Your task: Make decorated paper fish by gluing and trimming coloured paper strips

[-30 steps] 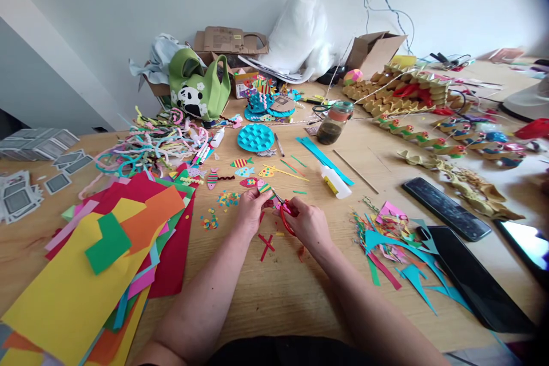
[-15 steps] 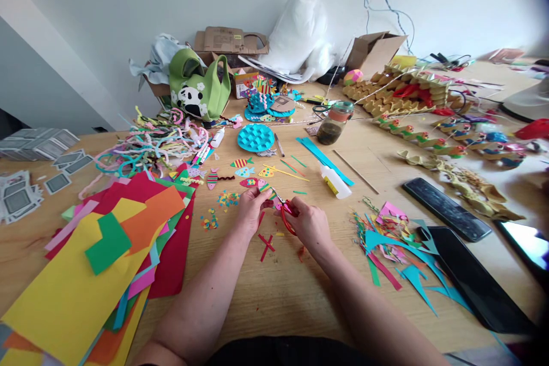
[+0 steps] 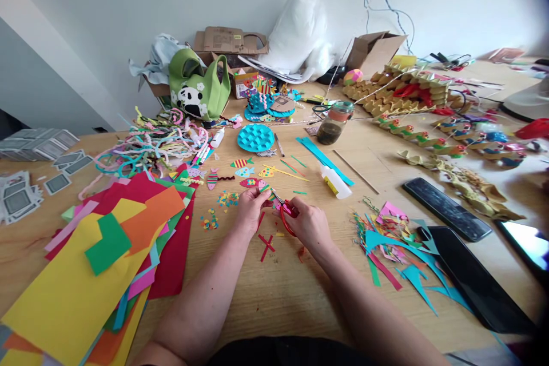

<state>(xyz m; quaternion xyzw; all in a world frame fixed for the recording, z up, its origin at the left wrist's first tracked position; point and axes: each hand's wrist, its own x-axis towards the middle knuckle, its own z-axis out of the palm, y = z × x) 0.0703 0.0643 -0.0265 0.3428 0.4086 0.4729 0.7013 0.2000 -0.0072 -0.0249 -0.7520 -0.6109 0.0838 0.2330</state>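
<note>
"Two bare hands met over the wooden table (image 3: pixel 266 303) when I looked in from afar. The left hand (image 3: pixel 254 207) had a small striped paper piece (image 3: pixel 265 189) pinched between thumb and fingers."

"And the right hand (image 3: pixel 309 222)? What did I have there?"

"Its fingers were curled through the handles of the red-handled scissors (image 3: pixel 283 209). I could not tell how far apart the blades stood; they were too small from where I watched."

"Which way did the striped piece lie from that grip?"

"Forward and to the left. The scissors' long axis ran on a slant, handles in the right hand, tips toward the piece. I judged that everything hung on that line: the tips reached the paper right by the left fingertips, so the left hand was the nearer one. Whether the blades touched the edge or only overlapped it in my view, I could not say."

"What lay around them?"

"I saw a pink paper fish (image 3: pixel 249 182) just beyond the left hand, crossed red paper strips (image 3: pixel 266 247) on the near side, a glue bottle (image 3: pixel 337 184) beyond the right hand and a heap of paper scraps (image 3: pixel 409 257) off to the right"
</note>
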